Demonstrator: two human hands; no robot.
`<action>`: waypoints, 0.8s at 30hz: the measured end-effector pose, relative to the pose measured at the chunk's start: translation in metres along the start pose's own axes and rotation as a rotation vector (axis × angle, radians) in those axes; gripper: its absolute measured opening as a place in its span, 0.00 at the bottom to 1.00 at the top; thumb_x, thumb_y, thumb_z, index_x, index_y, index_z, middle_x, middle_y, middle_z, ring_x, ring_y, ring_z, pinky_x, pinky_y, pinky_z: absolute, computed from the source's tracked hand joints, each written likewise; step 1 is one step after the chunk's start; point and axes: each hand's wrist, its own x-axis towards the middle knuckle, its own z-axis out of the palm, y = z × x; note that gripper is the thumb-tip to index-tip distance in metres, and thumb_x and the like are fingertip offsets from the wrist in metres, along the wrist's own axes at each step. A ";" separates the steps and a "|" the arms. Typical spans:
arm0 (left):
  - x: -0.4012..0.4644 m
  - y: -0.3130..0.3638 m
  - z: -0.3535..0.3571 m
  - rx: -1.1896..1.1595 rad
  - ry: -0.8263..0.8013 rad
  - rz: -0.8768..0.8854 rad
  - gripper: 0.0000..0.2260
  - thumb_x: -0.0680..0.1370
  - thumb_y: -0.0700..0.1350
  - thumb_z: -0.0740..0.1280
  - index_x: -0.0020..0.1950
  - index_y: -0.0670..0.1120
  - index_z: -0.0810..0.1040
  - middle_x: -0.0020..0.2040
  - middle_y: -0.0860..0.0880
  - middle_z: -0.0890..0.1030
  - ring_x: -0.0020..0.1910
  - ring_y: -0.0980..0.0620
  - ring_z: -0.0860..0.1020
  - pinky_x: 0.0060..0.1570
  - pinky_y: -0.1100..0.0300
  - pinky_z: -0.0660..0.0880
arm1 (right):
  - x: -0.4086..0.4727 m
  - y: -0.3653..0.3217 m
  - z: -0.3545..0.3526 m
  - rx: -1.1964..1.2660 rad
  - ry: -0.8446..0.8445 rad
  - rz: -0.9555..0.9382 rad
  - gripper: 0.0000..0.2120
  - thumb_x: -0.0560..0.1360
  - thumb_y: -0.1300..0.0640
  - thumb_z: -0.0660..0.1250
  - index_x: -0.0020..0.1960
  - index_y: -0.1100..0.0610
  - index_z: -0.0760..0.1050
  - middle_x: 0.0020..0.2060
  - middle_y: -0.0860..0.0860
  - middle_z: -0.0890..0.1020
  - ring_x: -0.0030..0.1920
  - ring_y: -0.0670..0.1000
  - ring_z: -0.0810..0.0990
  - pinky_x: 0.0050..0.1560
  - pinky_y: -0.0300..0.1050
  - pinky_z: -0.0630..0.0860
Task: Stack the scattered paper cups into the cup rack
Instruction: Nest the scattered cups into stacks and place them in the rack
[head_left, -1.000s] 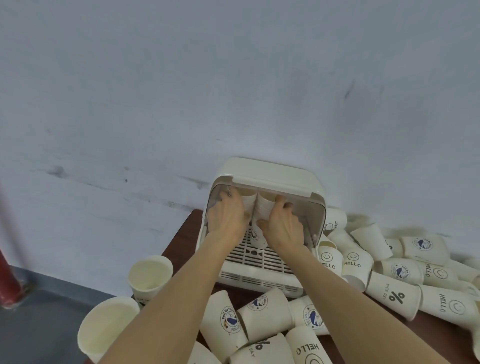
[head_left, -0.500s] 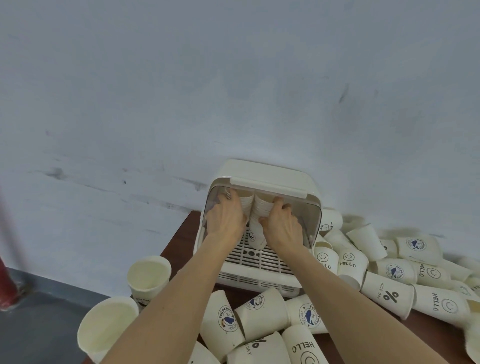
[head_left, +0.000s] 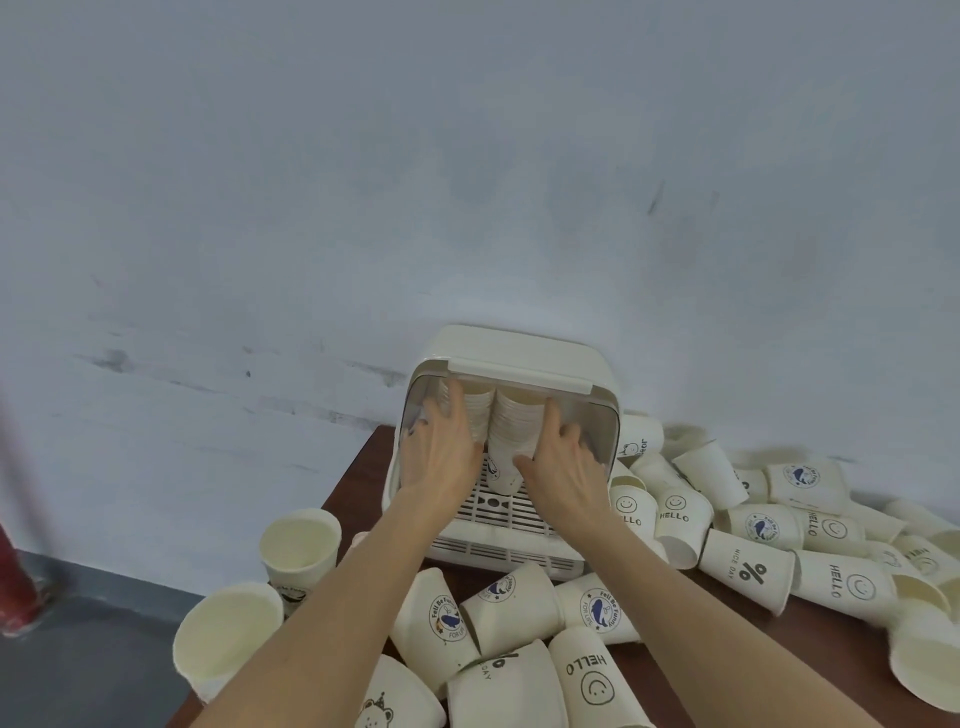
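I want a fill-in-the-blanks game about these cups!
1. Both hands, left hand and right hand, reach inside the cream cup ____.
2. The cup with the smiley says ____.
3. The table is coloured ____.

Missing words: rack; HELLO; brown

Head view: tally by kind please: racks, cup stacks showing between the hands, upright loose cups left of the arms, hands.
Cream plastic cup rack: 1
Nested stacks of cream paper cups showing between the hands: 2
Upright open-mouthed cream paper cups left of the arms: 2
Hands, left hand and right hand: 2
Total: 7
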 end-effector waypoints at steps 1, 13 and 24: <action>-0.003 0.000 -0.002 -0.003 0.003 0.007 0.39 0.76 0.49 0.67 0.77 0.46 0.45 0.62 0.37 0.71 0.53 0.39 0.78 0.45 0.50 0.75 | -0.005 0.000 -0.003 -0.001 0.003 -0.001 0.32 0.76 0.49 0.65 0.72 0.55 0.50 0.56 0.60 0.73 0.53 0.63 0.77 0.46 0.54 0.75; -0.064 0.026 -0.051 -0.060 -0.067 0.069 0.31 0.79 0.50 0.61 0.77 0.49 0.48 0.64 0.41 0.70 0.56 0.42 0.76 0.45 0.50 0.76 | -0.077 0.006 -0.055 0.017 0.006 -0.040 0.25 0.78 0.53 0.61 0.71 0.55 0.56 0.54 0.55 0.76 0.51 0.56 0.77 0.44 0.47 0.73; -0.150 0.085 -0.084 -0.161 -0.095 0.142 0.30 0.80 0.50 0.59 0.78 0.52 0.47 0.64 0.46 0.70 0.55 0.46 0.76 0.47 0.52 0.73 | -0.144 0.034 -0.100 0.032 0.012 -0.037 0.23 0.79 0.52 0.58 0.71 0.54 0.57 0.54 0.54 0.76 0.51 0.55 0.78 0.41 0.47 0.67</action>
